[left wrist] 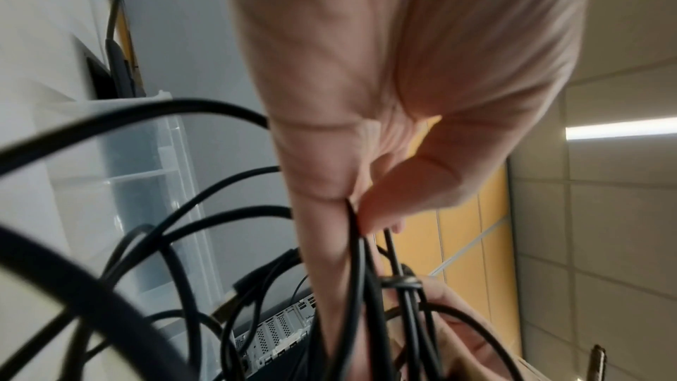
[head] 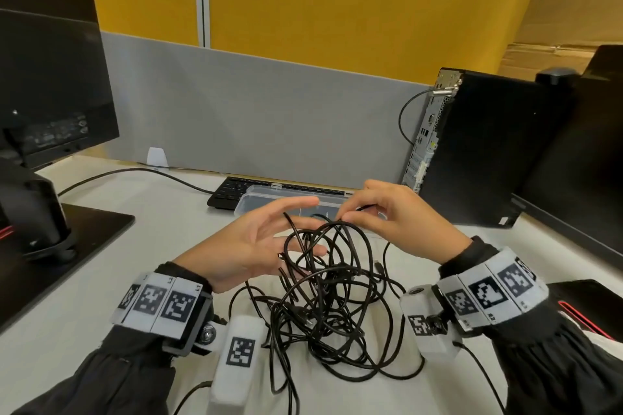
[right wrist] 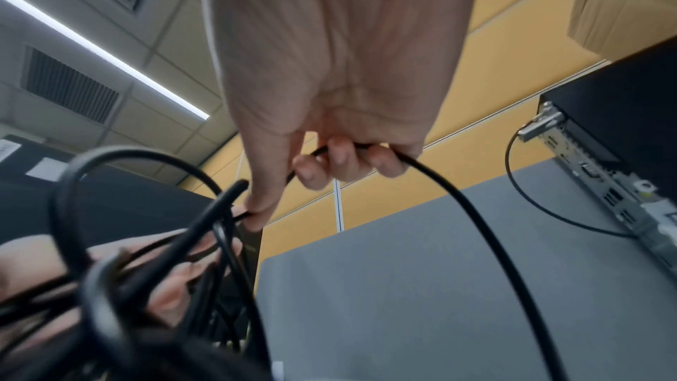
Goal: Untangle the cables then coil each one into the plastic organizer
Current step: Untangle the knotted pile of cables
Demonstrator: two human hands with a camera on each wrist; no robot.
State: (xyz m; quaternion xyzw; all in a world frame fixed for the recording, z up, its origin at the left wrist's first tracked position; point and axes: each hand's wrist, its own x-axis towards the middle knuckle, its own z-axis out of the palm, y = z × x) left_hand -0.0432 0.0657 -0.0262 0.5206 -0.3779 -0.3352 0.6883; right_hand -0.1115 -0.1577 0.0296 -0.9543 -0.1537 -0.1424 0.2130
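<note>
A tangle of black cables (head: 323,296) lies on the white desk (head: 151,246), with its upper loops lifted between my hands. My left hand (head: 303,212) is on the tangle's left with its fingers stretched out. Loops run across those fingers, and in the left wrist view the thumb of my left hand (left wrist: 359,213) presses one strand against a finger. My right hand (head: 342,217) pinches a strand at the top of the tangle. In the right wrist view the curled fingers of my right hand (right wrist: 278,184) hold that cable (right wrist: 476,213). The clear plastic organizer (head: 256,202) stands open just behind my hands.
A black keyboard (head: 229,190) sits behind the organizer, against the grey divider (head: 269,111). A monitor (head: 50,77) and its flat base (head: 84,222) fill the left side. A black PC tower (head: 472,145) and another monitor (head: 590,162) stand at the right.
</note>
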